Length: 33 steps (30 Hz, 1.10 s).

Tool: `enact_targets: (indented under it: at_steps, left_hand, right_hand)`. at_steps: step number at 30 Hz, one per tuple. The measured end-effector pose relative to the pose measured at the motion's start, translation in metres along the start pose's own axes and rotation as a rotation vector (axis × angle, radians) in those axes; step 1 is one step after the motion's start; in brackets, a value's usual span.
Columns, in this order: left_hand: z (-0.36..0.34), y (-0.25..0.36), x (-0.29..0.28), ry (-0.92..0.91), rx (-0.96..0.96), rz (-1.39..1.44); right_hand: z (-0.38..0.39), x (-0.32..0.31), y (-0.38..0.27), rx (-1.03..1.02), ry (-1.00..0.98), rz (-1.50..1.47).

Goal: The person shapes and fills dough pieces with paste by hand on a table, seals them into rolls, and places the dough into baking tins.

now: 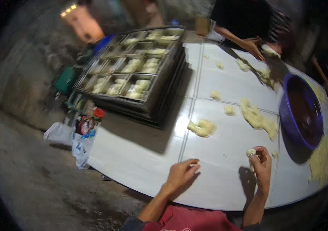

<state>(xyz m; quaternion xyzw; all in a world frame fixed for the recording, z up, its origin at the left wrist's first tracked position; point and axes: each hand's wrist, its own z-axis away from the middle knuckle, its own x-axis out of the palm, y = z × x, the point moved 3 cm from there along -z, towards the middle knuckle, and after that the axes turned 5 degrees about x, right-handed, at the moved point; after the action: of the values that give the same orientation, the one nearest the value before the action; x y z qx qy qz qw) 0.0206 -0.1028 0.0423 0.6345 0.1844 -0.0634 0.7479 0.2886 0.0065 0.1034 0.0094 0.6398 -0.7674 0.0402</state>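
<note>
My right hand [262, 166] is closed around a small pale lump of dough [251, 152]. The lump bulges above the thumb, and part of it shows below the fingers. Over the white tabletop, my left hand [182, 172] has its thumb and forefinger apart, with a gap between them and no dough visible there. Beyond the left hand lies a curved piece of yellowish dough [202, 128]. Farther right is a longer, uneven strip of dough [257, 118], with a small chunk [229, 110] beside it. A little dough bit [274, 154] rests just right of my right hand.
At the far left, a stack of dark metal trays [164, 92] has compartments holding dough balls. A purple basin [285, 111] stands at the right, near a flat dough sheet [320, 163]. Across the white-tiled table [225, 148], a person's hand [253, 48] is near more dough.
</note>
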Motion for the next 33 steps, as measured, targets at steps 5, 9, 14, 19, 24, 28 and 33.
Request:
enact_targets:
  at_steps: [5, 9, 14, 19, 24, 28, 33]
  left_hand:
    - [0.027, -0.036, -0.101, 0.172, -0.086, 0.061]
    - [0.049, -0.08, -0.194, 0.351, -0.069, 0.065]
    - [0.053, -0.119, -0.287, 0.536, -0.174, 0.05]
    - [0.065, -0.162, -0.334, 0.631, -0.177, 0.029]
    - [0.081, -0.197, -0.337, 0.718, -0.176, 0.09]
    - [0.079, -0.181, -0.359, 0.699, -0.247, 0.128]
    - [0.013, -0.104, -0.441, 0.841, 0.183, -0.132]
  right_hand:
    - [-0.009, 0.192, -0.121, -0.177, -0.478, 0.191]
    - [-0.015, 0.366, -0.184, -0.377, -0.75, 0.402]
    - [-0.046, 0.552, -0.219, -0.631, -0.657, 0.678]
    - [-0.06, 0.679, -0.221, -0.627, -0.553, 0.783]
    - [-0.078, 0.739, -0.182, -0.68, -0.378, 0.97]
    - [-0.061, 0.75, -0.197, -0.916, -0.465, 1.41]
    - [-0.089, 0.746, -0.198, -1.056, -0.541, 1.327]
